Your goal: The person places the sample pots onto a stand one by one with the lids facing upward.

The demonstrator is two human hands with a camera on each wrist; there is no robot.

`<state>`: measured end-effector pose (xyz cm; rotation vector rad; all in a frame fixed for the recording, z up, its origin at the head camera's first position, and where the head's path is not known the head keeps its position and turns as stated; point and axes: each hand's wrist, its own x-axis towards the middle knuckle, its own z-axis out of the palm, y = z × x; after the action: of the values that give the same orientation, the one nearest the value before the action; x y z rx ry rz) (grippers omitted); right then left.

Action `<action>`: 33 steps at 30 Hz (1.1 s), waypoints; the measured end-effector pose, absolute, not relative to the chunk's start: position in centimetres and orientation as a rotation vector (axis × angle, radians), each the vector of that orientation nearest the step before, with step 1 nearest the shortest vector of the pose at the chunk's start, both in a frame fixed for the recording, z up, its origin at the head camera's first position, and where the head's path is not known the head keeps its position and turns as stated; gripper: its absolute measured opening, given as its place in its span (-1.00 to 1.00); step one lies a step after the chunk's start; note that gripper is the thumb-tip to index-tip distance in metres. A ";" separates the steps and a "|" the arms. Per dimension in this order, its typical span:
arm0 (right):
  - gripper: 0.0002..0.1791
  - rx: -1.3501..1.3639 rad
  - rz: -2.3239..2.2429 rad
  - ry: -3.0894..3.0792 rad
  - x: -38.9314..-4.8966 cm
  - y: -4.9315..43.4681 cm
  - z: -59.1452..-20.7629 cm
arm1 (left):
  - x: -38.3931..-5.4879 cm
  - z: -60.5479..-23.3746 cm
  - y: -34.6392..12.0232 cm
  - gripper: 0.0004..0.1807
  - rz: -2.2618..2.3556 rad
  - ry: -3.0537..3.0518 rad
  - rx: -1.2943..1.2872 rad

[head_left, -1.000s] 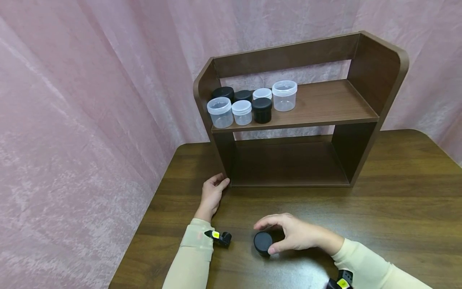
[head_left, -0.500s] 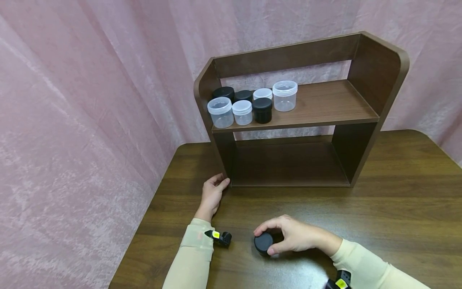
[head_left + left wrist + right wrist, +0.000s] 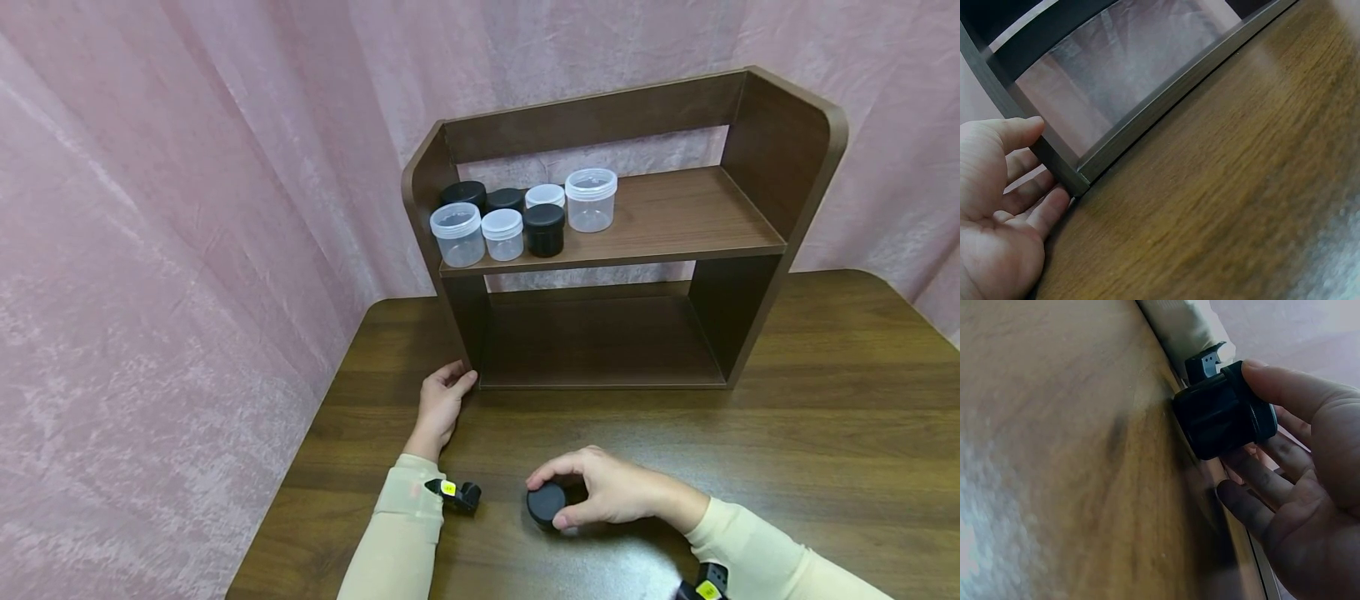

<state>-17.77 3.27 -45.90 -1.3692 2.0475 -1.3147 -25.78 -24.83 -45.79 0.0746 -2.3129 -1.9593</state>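
Observation:
My right hand (image 3: pixel 611 486) pinches a small black lidded jar (image 3: pixel 546 504) by the rim of its lid, near the table's front. In the right wrist view the thumb and a finger span the lid of the jar (image 3: pixel 1213 417), while the other fingers stay off it. I cannot tell whether its base touches the table. My left hand (image 3: pixel 441 404) is at the lower front corner of the brown two-tier shelf (image 3: pixel 600 387). In the left wrist view its thumb rests on the front edge of the side panel (image 3: pixel 1060 164), with curled fingers against the outer side.
On the upper tier, toward the left, stand several jars: clear ones with translucent lids, such as a large clear jar (image 3: pixel 591 200), and black ones, such as a front black jar (image 3: pixel 543 231). A pink curtain (image 3: pixel 187 292) hangs behind the wooden table (image 3: pixel 840 400).
My right forefinger has closed in onto the far side of the black jar's lid. The left hand, the shelf and the jars on it have stayed put.

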 end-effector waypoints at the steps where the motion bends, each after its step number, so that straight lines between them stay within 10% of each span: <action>1: -0.51 -1.372 -1.316 2.050 -17.8 3.3 -45.9 | -25.8 -45.8 -24.8 -0.55 -1.957 -2.315 0.074; 33: -0.44 -1.436 -1.256 2.155 -18.1 3.4 -45.8 | -27.8 -48.4 -25.7 -0.53 -1.991 -2.292 0.099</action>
<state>-18.15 3.39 -45.75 -1.4361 2.1547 -1.2561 -27.77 -25.68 -48.43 0.0992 -2.2920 -1.9910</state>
